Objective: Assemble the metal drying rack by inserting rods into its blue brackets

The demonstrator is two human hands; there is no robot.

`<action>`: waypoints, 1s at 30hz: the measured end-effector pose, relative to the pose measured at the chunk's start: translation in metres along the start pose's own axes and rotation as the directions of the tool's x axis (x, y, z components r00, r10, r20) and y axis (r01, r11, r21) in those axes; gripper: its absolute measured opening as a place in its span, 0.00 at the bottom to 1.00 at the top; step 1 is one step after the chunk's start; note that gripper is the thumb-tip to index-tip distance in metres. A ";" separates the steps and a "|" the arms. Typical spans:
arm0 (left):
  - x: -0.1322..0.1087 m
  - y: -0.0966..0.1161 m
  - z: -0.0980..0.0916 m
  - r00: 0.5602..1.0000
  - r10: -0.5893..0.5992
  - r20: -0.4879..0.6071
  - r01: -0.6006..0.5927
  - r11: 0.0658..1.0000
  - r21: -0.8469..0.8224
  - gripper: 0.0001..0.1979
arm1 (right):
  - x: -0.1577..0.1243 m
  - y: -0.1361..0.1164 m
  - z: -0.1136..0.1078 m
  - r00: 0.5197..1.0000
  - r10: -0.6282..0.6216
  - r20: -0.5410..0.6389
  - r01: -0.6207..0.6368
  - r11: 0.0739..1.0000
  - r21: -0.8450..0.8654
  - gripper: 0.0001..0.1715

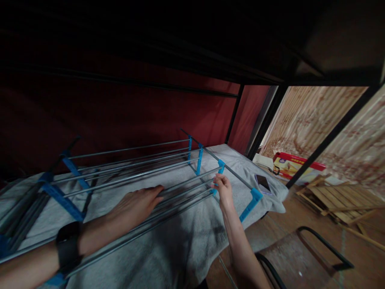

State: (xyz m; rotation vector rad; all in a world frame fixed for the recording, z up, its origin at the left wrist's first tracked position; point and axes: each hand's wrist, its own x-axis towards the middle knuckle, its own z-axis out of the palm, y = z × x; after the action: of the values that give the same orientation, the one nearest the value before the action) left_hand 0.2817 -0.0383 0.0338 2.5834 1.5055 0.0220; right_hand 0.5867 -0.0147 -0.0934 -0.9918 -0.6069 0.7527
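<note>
A rack of grey metal tubes with blue plastic connectors lies on a grey blanket. My left hand, with a black watch on the wrist, reaches across the near tubes; its fingers and thumb close around one, partly hidden. Over by the right end of these tubes, my right hand has its fingers bent and pinched at a tube end, beside a blue connector. Another blue connector is fixed on the side bar nearer to me. What the right fingertips grip is small and partly covered.
Black metal bed-frame posts and a dark upper bunk surround the blanket. A phone lies at the blanket's right edge. Beyond are a red and yellow box, a folded wooden piece and a chair on the tiled floor.
</note>
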 end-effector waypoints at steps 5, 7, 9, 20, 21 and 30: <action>0.017 0.022 0.001 1.000 -0.011 -0.008 0.011 1.000 -0.004 0.20 | 0.021 0.005 -0.026 0.942 -0.282 -0.183 0.220 0.929 -0.298 0.19; 0.021 0.029 0.003 1.000 -0.013 -0.009 0.013 1.000 0.024 0.19 | 0.029 0.004 -0.027 0.957 -0.260 -0.125 0.217 0.935 -0.281 0.20; 0.023 0.032 0.006 1.000 -0.008 -0.013 0.008 0.999 0.051 0.19 | 0.035 0.003 -0.025 0.971 -0.230 -0.066 0.207 0.946 -0.251 0.20; 0.022 0.032 0.014 1.000 -0.023 -0.021 0.024 0.996 0.085 0.21 | 0.035 -0.004 -0.013 0.976 -0.216 0.007 0.214 0.962 -0.171 0.21; 0.022 0.033 0.011 1.000 -0.020 -0.022 0.022 0.995 0.093 0.21 | 0.035 -0.004 -0.014 0.976 -0.218 0.013 0.217 0.962 -0.168 0.20; 0.024 0.034 0.001 0.999 -0.033 0.003 0.033 0.997 0.071 0.22 | 0.036 -0.001 -0.017 0.978 -0.209 -0.019 0.194 0.936 -0.293 0.21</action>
State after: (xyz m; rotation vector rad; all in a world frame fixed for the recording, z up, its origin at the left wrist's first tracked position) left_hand 0.3232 -0.0338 0.0365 2.6107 1.5750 -0.0405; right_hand 0.6214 0.0051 -0.0961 -1.1930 -0.7776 0.4623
